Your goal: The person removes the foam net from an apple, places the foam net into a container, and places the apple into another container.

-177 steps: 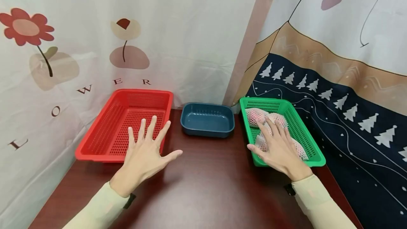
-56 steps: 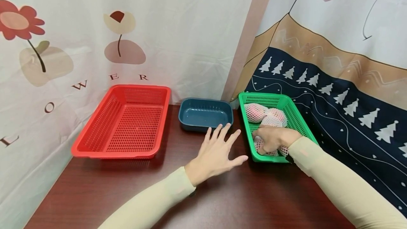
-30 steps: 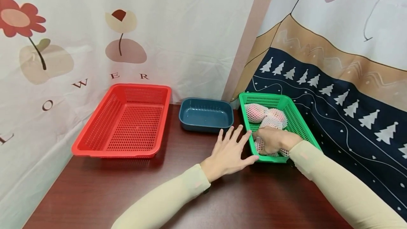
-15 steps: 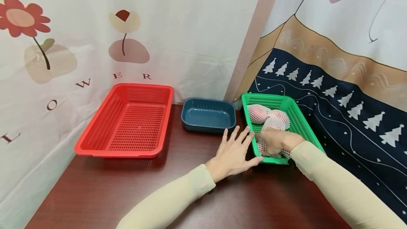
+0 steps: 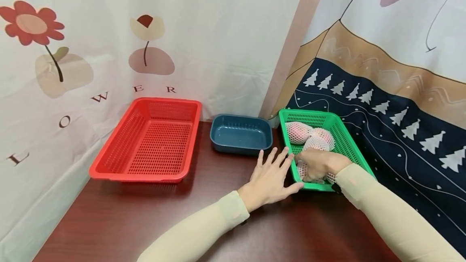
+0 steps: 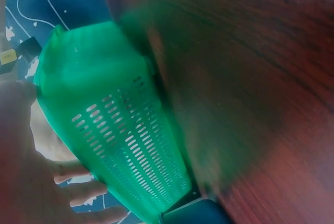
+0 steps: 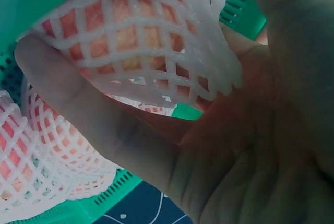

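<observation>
In the head view the right hand (image 5: 320, 163) reaches down into the green basket (image 5: 324, 114) at its near end. The right wrist view has its thumb and fingers curled round a reddish-yellow fruit in a white foam net (image 7: 130, 36). More netted fruits (image 5: 298, 132) lie behind it in the basket. The left hand (image 5: 267, 183), fingers straight and spread, is at the basket's near left edge. Up close in the left wrist view, the left fingers (image 6: 86, 192) lie along the rim of the green basket (image 6: 88, 75).
A large red slotted basket (image 5: 160, 144) stands at the left on the dark wood table (image 5: 123, 221). A small dark blue dish (image 5: 241, 136) sits between the two baskets at the back. Printed curtains (image 5: 225, 43) hang right behind them.
Over the earlier frames the left hand moved right, from beside the red basket to the green basket's edge. The right hand went from spread over the fruits to gripping one low inside the basket.
</observation>
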Action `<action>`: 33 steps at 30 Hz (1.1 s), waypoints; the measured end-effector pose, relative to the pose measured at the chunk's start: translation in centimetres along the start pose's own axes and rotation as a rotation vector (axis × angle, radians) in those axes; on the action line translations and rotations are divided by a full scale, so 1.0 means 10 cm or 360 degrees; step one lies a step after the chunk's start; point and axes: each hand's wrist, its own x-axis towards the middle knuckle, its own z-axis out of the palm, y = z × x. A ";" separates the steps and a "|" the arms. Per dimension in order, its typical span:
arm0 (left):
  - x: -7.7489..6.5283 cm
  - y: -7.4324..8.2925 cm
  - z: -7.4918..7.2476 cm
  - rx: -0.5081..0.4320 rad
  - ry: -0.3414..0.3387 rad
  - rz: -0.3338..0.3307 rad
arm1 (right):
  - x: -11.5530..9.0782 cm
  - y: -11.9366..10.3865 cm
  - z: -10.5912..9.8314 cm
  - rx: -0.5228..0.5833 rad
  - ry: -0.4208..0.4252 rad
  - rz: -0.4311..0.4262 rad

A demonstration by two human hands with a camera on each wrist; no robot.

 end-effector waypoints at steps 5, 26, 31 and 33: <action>-0.01 0.01 0.01 0.0024 0.0002 -0.0002 | 0.00 0.01 0.01 0.0018 0.0007 -0.0003; -0.03 0.06 0.05 0.0033 -0.0009 -0.0010 | -0.04 0.05 0.02 0.0129 0.0000 -0.0053; -0.02 0.05 0.04 0.0046 -0.0006 -0.0006 | -0.05 0.06 -0.02 0.0148 0.0009 -0.0061; -0.01 0.04 0.03 0.0061 0.0003 -0.0005 | -0.04 0.06 -0.05 0.0160 0.0019 -0.0088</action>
